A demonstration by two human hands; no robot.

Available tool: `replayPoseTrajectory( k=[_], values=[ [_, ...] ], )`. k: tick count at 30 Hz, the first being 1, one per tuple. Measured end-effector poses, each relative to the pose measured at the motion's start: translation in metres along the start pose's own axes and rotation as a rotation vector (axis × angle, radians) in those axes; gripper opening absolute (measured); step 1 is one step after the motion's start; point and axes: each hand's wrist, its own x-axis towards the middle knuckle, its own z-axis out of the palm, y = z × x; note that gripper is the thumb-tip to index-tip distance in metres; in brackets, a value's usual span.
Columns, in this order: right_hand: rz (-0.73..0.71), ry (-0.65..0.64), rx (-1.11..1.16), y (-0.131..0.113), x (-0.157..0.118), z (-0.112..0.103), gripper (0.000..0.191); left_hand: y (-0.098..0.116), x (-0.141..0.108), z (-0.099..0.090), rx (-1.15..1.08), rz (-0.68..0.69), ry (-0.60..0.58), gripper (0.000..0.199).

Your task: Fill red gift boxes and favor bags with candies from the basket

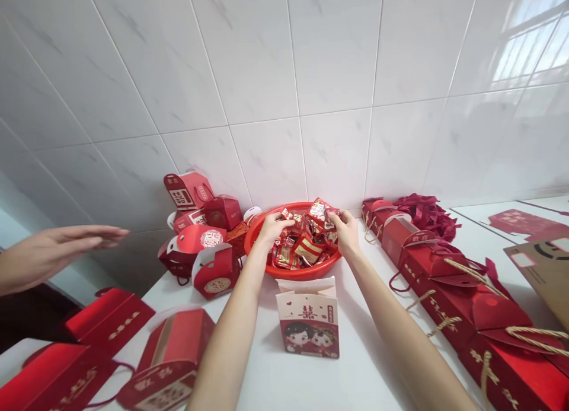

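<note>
My left hand reaches over the left side of a red plastic basket, its fingers closed at a small red-and-gold wrapped candy. At the basket's right side, my right hand pinches a red wrapped candy by its edge. Several more shiny wrapped candies fill the basket between my hands. In front of it, between my forearms, a white-and-red gift box with two cartoon figures stands upright, its top flaps up.
Red gift boxes are piled left of the basket, with more at front left. A row of red boxes with rope handles lines the right, beside dark red ribbons and a cardboard box. Another person's hand extends from the left.
</note>
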Motion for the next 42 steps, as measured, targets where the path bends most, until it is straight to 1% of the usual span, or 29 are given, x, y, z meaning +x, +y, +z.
replayPoseTrajectory(
  k=[3,5,7,10,13,15,17,20,22,23,24,25,28,30,32,34,35,37,39,41,42],
  values=[
    [-0.003,0.008,0.004,-0.001,0.000,0.000,0.033,-0.002,-0.013,0.001,-0.228,0.079,0.046,0.035],
    [-0.005,0.008,0.006,-0.002,0.000,0.001,0.034,-0.004,-0.020,0.002,-0.266,0.129,0.104,0.037],
    [-0.005,0.002,0.004,-0.003,-0.001,0.001,0.035,-0.004,-0.026,0.003,-0.227,0.190,0.148,0.032],
    [0.003,-0.016,-0.008,-0.004,-0.002,0.002,0.036,-0.002,-0.034,0.003,-0.099,0.270,0.161,0.025],
    [0.009,-0.030,-0.039,-0.007,-0.004,0.003,0.037,-0.001,-0.041,0.003,-0.018,0.307,0.156,0.028],
    [-0.008,-0.034,-0.078,-0.010,-0.005,0.003,0.035,-0.001,-0.045,0.004,-0.011,0.348,0.179,0.030],
    [-0.047,-0.036,-0.136,-0.014,-0.006,0.003,0.031,-0.001,-0.047,0.006,-0.017,0.390,0.224,0.029],
    [-0.098,-0.048,-0.240,-0.021,-0.009,0.003,0.025,-0.003,-0.048,0.009,-0.023,0.449,0.329,0.028],
    [-0.102,-0.073,-0.296,-0.024,-0.011,0.004,0.023,-0.003,-0.048,0.010,-0.003,0.499,0.387,0.026],
    [-0.098,-0.094,-0.315,-0.025,-0.013,0.005,0.023,-0.003,-0.049,0.011,0.019,0.517,0.391,0.025],
    [-0.093,-0.121,-0.328,-0.025,-0.015,0.006,0.023,-0.002,-0.050,0.011,0.049,0.526,0.366,0.024],
    [-0.088,-0.152,-0.337,-0.025,-0.017,0.008,0.024,-0.001,-0.051,0.012,0.082,0.528,0.310,0.023],
    [-0.081,-0.231,-0.346,-0.023,-0.022,0.013,0.026,0.004,-0.057,0.013,0.181,0.503,0.044,0.030],
    [-0.086,-0.247,-0.350,-0.021,-0.024,0.015,0.025,0.006,-0.062,0.014,0.227,0.493,-0.095,0.039],
    [-0.095,-0.242,-0.349,-0.020,-0.024,0.015,0.023,0.008,-0.065,0.014,0.226,0.495,-0.187,0.046],
    [-0.094,-0.238,-0.339,-0.020,-0.024,0.014,0.024,0.007,-0.066,0.015,0.162,0.495,-0.248,0.047],
    [-0.088,-0.241,-0.332,-0.020,-0.024,0.013,0.025,0.005,-0.065,0.016,0.117,0.482,-0.256,0.044],
    [-0.067,-0.251,-0.315,-0.021,-0.024,0.012,0.026,0.000,-0.061,0.019,0.022,0.430,-0.205,0.033],
    [-0.045,-0.259,-0.296,-0.023,-0.026,0.012,0.029,-0.005,-0.056,0.021,-0.046,0.372,-0.097,0.024],
    [-0.031,-0.264,-0.276,-0.026,-0.028,0.013,0.031,-0.009,-0.053,0.023,-0.050,0.342,0.011,0.024],
    [-0.026,-0.268,-0.267,-0.027,-0.030,0.014,0.032,-0.009,-0.052,0.023,-0.019,0.351,0.057,0.027]
  ],
)
